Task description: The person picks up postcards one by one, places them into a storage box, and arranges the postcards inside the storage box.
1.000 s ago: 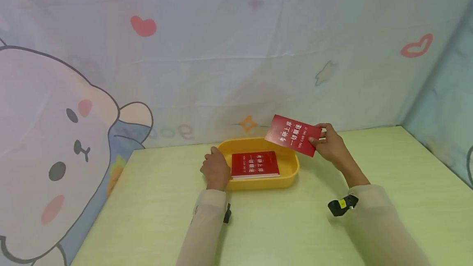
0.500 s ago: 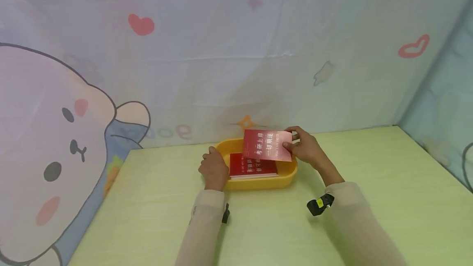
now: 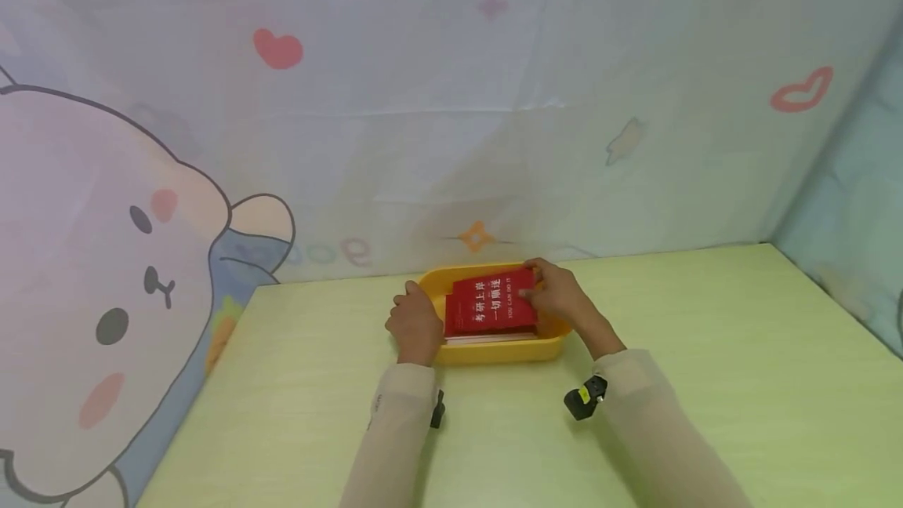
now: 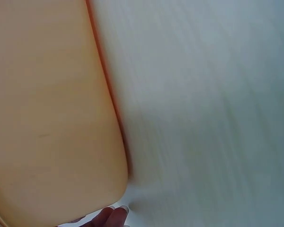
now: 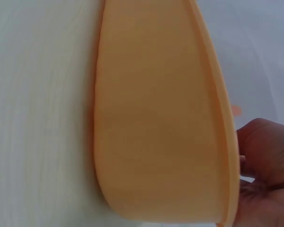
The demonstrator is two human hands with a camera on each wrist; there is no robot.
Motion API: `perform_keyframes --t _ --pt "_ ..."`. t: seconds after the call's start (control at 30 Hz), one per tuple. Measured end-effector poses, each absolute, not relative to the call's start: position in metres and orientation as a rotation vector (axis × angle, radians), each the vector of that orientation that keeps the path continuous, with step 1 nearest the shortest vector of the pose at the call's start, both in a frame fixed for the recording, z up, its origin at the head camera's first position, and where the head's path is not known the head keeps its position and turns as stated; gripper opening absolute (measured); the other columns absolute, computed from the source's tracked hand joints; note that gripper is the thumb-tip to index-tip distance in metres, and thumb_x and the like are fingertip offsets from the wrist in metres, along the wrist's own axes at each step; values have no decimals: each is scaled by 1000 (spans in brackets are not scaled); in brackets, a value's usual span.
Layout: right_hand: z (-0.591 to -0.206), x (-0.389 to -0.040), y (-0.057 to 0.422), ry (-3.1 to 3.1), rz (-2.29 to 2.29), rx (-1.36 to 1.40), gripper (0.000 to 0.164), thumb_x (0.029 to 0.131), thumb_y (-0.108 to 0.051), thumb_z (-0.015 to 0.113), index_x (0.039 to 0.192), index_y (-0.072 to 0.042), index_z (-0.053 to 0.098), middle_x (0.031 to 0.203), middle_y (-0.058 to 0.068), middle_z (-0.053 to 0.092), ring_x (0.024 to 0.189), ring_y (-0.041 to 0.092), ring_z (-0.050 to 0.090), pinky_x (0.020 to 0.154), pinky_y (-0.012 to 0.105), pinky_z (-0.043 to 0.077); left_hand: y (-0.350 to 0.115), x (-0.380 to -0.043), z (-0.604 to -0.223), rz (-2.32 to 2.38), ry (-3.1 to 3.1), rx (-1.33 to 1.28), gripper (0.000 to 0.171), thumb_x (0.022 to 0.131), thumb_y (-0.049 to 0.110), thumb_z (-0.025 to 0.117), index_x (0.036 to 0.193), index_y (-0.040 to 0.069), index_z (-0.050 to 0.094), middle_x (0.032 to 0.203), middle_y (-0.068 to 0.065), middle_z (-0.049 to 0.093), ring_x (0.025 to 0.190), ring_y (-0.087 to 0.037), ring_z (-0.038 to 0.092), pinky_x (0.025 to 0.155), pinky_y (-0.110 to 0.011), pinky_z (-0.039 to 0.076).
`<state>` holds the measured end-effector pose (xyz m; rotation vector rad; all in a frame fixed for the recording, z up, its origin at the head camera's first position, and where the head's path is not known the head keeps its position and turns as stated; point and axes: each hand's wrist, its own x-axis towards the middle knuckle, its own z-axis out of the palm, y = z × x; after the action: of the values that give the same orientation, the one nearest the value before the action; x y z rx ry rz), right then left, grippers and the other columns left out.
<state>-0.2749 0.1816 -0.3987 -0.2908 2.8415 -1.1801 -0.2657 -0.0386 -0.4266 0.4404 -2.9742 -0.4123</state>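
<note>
A shallow yellow plastic bin [image 3: 494, 353] sits on the table near the back wall. My left hand [image 3: 416, 326] grips its left end; in the left wrist view only the fingertips [image 4: 114, 216] show at the foot of the bin's outer wall [image 4: 57, 118]. Between right thumb and fingers, my right hand [image 3: 562, 292] pinches the right edge of a red booklet [image 3: 487, 306] with white lettering, low inside the bin. Under it lies another red booklet [image 3: 494, 338], mostly covered. The right wrist view has the bin's wall [image 5: 156, 118] hiding the booklets, with part of the right hand [image 5: 270, 165] beyond.
The pale green table [image 3: 317, 382] extends to both sides and in front of the bin. Right behind it hangs a printed cloth [image 3: 437, 139] with hearts and a cartoon bear. A black wrist camera [image 3: 585, 398] hangs below the right sleeve.
My right hand has moved left and down, carrying the red booklet from above the bin's right end onto the other booklet inside. The left hand has stayed on the bin's left end.
</note>
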Motion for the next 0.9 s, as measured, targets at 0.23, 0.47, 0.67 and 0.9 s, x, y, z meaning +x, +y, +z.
perform_keyframes --t 0.23,0.47,0.67,0.9 --pt "-401 -276 173 2870 -1117 -325 52 88 -12 61 133 5 41 115 28 56 94 35 57 79 47 54 -38 -265 -426 -404 -2956 445 46 78 17 71 108 0 41 89 -21 55 77 -33 59 67 -46 53" --pt "-403 -273 165 2914 -1059 -298 57 85 -13 65 131 10 41 118 28 57 100 35 54 86 50 50 -38 -265 -428 -403 -2931 432 37 82 16 65 105 0 41 87 -20 55 75 -33 59 65 -46 53" --pt "-407 -272 159 2973 -948 -255 65 80 -16 71 130 13 41 123 29 54 106 37 50 95 52 43 -37 -264 -427 -397 -2933 429 41 80 17 68 106 0 41 86 -20 55 75 -33 58 65 -45 53" --pt "-411 -270 156 3021 -799 -183 69 77 -22 75 126 12 42 116 27 57 100 35 51 94 49 44 -34 -263 -425 -375 -2945 415 39 81 17 67 105 0 40 85 -19 54 74 -32 58 63 -43 53"
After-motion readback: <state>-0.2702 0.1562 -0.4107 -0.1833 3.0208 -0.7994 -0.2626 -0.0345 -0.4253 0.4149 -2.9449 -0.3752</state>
